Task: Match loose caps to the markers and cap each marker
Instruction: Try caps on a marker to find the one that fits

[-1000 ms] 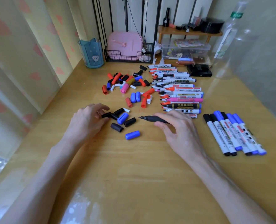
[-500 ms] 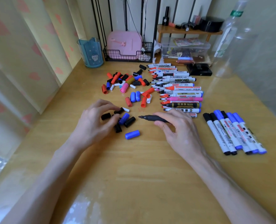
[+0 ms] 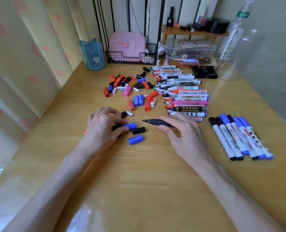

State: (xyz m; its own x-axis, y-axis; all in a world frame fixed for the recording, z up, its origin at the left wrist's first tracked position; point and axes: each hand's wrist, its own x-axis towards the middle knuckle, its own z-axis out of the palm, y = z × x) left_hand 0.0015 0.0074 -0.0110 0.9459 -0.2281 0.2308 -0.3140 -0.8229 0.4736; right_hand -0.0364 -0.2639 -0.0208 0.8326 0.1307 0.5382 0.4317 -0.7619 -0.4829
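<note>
Black marker uncapped, just right of frame centre, tip pointing left toward the caps, barrel close to level over the wooden table. Pinched at its rear end by the right hand, thumb underneath, forefinger along the top, remaining fingers loosely bent. Left hand left of centre, palm down, fingers curled over a small cluster of caps. Forefinger and thumb tips close together at the left end of a blue cap, with a half-hidden black cap tucked under them. Cannot tell which of the two is actually gripped. Just right of that, below the marker tip, a lone black cap lying on its side. Just beneath it, a second blue cap, touched by neither hand. Above centre, a pile of loose caps in red, black, blue, white and pink. Right of the pile, a column of uncapped markers, tips pointing left, its lowest marker partly hidden behind the right hand. At the right of the frame, a row of capped markers laid side by side, black and blue caps toward the top, well apart from both hands.
</note>
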